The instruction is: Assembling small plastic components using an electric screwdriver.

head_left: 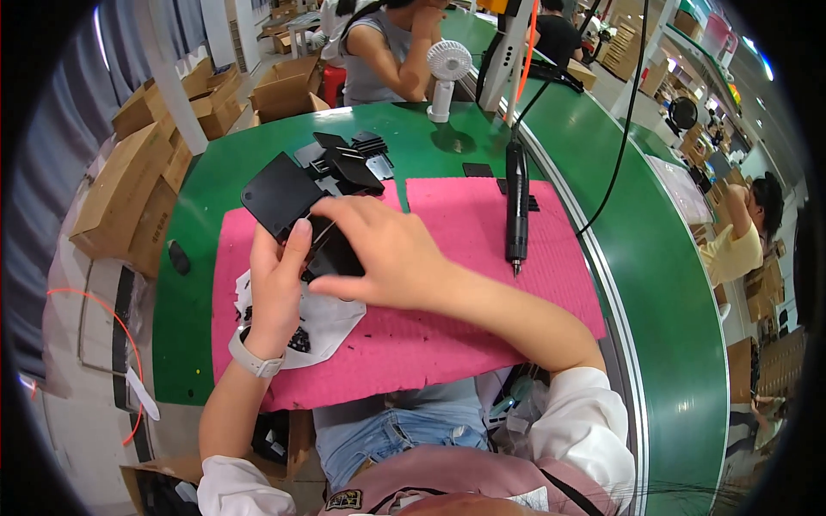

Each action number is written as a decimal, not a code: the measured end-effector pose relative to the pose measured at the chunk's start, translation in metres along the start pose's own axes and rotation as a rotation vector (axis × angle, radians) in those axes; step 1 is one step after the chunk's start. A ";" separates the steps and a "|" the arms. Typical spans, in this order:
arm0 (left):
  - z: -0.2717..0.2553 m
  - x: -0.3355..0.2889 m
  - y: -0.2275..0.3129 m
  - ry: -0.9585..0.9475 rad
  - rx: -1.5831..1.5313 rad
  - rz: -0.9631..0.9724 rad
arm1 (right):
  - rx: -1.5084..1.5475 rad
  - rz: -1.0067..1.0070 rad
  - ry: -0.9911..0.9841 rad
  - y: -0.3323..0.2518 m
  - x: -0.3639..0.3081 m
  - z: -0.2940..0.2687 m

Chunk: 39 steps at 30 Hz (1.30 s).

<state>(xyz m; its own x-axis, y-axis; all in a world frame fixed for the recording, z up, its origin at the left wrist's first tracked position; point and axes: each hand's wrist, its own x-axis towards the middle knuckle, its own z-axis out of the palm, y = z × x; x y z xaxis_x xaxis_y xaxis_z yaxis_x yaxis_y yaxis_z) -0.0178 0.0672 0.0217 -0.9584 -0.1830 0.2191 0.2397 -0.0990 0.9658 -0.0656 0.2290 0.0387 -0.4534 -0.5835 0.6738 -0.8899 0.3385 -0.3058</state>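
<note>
Left hand (280,279) grips black panel (282,191), tilted just beyond its thumb; near-square, long axis unclear. Left hand nearer. Right hand (391,254) arched, fingertips at panel's right edge; can't tell if gripping. 2nd black piece (338,256) between the 2 hands, holder unclear.

Wearer's hands (277,279) (391,254) total two — screwdrivers (516,202), just one.

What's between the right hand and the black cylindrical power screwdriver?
In the head view, only bare pink ribbed mat shows between the right hand and the screwdriver.
</note>
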 end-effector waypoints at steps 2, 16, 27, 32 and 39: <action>-0.002 0.000 -0.005 -0.042 -0.206 0.006 | 0.178 0.286 -0.134 0.027 0.009 -0.012; -0.020 -0.009 -0.015 -0.041 -0.220 -0.191 | -0.480 0.763 -0.557 0.263 -0.011 -0.065; -0.020 -0.008 -0.027 -0.184 -0.239 -0.200 | 0.626 0.611 -0.077 0.108 0.006 -0.053; -0.015 -0.011 -0.025 -0.266 -0.280 -0.192 | 0.611 0.362 -0.208 0.037 -0.005 -0.021; -0.014 -0.011 -0.028 -0.330 -0.255 -0.168 | 0.682 0.317 -0.140 0.044 -0.017 -0.001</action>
<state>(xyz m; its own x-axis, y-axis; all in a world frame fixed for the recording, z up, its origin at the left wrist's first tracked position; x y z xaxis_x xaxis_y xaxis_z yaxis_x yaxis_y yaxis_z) -0.0117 0.0584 -0.0092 -0.9755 0.1742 0.1344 0.0670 -0.3465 0.9356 -0.0969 0.2548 0.0143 -0.6535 -0.6381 0.4071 -0.5292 0.0007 -0.8485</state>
